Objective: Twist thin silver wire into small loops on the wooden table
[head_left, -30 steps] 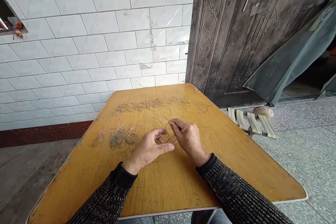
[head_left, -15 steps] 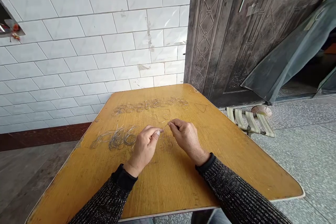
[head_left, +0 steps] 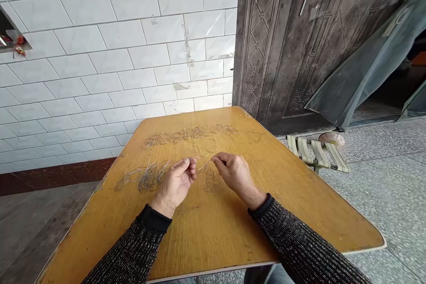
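Above the middle of the wooden table [head_left: 206, 226], my right hand [head_left: 234, 175] pinches a thin wire [head_left: 209, 177] that hangs in a small loop below its fingertips. My left hand [head_left: 178, 182] is a little apart to the left, palm turned partly up, thumb against curled fingers. A fine strand seems to stick out from its fingertips, too thin to make out fully. Left of that hand lies a tangled bundle of grey wires [head_left: 149, 176]. Farther back stretches a row of coiled wire loops [head_left: 189, 133], with a few single bent wires in front of it.
A bent wire triangle [head_left: 255, 136] lies at the table's far right. White tiled wall [head_left: 133, 53] stands behind the table, and a dark carved door [head_left: 282, 53] is at the right. On the floor sits a strapped folding stool [head_left: 317, 154] beside a ball [head_left: 332, 139].
My left hand has drawn away to the left from the right fingertips and rolled palm up. The right hand stays almost in place, with the wire loop hanging from it.
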### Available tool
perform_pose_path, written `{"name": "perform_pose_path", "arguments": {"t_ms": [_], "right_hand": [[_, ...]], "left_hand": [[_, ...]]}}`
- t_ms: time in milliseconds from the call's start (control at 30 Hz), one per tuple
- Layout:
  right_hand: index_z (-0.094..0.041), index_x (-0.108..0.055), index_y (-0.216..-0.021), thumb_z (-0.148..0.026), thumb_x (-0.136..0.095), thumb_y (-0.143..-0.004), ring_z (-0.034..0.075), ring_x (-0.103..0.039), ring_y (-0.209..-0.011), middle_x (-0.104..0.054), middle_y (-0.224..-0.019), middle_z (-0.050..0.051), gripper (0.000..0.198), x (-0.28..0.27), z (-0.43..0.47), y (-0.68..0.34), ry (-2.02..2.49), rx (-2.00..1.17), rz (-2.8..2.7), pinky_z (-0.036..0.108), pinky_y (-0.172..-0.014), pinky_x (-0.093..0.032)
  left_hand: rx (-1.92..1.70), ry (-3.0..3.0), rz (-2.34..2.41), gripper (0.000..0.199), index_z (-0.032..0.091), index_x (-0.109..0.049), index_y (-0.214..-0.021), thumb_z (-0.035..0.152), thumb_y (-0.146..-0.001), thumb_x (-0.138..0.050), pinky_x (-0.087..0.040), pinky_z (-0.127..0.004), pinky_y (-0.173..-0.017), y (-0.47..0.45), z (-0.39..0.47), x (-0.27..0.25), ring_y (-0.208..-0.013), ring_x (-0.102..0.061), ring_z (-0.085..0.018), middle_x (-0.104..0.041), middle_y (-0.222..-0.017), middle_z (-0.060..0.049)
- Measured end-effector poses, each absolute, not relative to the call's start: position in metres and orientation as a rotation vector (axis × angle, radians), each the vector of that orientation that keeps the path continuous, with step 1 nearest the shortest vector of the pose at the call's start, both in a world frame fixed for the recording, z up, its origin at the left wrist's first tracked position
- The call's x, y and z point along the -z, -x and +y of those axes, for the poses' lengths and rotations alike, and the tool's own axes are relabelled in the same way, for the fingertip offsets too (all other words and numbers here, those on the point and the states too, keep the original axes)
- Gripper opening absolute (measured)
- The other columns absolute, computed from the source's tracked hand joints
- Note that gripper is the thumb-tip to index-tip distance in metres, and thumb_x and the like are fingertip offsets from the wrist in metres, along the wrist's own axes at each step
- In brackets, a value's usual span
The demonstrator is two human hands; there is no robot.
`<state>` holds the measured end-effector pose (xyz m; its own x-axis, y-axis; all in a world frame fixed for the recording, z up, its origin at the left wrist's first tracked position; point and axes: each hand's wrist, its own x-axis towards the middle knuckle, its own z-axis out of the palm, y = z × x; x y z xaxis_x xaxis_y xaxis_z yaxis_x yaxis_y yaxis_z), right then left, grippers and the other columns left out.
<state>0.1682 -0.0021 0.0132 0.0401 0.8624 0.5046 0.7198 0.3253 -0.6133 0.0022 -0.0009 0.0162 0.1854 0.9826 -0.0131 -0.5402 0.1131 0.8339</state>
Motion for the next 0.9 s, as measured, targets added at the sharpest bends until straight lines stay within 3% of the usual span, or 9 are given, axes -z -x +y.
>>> {"name": "perform_pose_path", "arguments": {"t_ms": [233,367,533,700,900], "right_hand": [[-0.018,-0.056,-0.061,-0.033,-0.04,-0.084,0.01,-0.043,-0.044,-0.048,-0.048,-0.001,0.031,-0.014,-0.003,-0.169,1.288,-0.245,-1.704,0.02,-0.047,-0.027],[-0.018,-0.053,-0.058,-0.033,-0.04,-0.084,0.009,-0.041,-0.043,-0.045,-0.047,-0.002,0.032,-0.014,-0.004,-0.167,1.276,-0.255,-1.694,0.019,-0.046,-0.028],[-0.018,-0.049,-0.054,-0.033,-0.04,-0.084,0.009,-0.039,-0.042,-0.042,-0.045,-0.003,0.034,-0.014,-0.005,-0.164,1.262,-0.303,-1.671,0.019,-0.045,-0.027],[-0.018,-0.05,-0.054,-0.034,-0.04,-0.083,0.009,-0.039,-0.041,-0.043,-0.044,-0.003,0.035,-0.014,-0.005,-0.163,1.251,-0.335,-1.653,0.019,-0.045,-0.028],[-0.018,-0.053,-0.057,-0.033,-0.041,-0.083,0.009,-0.043,-0.043,-0.045,-0.045,-0.002,0.033,-0.015,-0.004,-0.165,1.287,-0.327,-1.631,0.019,-0.046,-0.029]], "left_hand": [[-1.256,-1.057,0.738,0.015,0.012,-0.066,-0.075,0.026,-0.07,-0.063,-0.037,-0.018,-0.055,-0.001,-0.001,-0.015,-0.062,-0.047,-0.007,-0.055,-0.073,-0.002],[-1.196,-1.242,0.87,0.021,0.015,-0.066,-0.082,0.033,-0.075,-0.057,-0.04,-0.021,-0.062,-0.004,-0.001,-0.008,-0.068,-0.05,-0.01,-0.059,-0.076,-0.003],[-1.152,-1.609,1.017,0.025,0.017,-0.066,-0.084,0.036,-0.08,-0.05,-0.04,-0.03,-0.081,-0.006,-0.005,-0.011,-0.086,-0.055,-0.017,-0.064,-0.085,-0.005],[-1.128,-1.643,0.98,0.035,0.017,-0.06,-0.094,0.042,-0.084,-0.037,-0.044,-0.034,-0.078,-0.007,-0.008,-0.016,-0.08,-0.059,-0.018,-0.065,-0.083,-0.006],[-1.082,-1.887,1.05,0.027,0.017,-0.059,-0.097,0.032,-0.075,-0.055,-0.044,-0.031,-0.077,-0.006,-0.007,-0.014,-0.083,-0.057,-0.017,-0.063,-0.093,-0.007]]}}
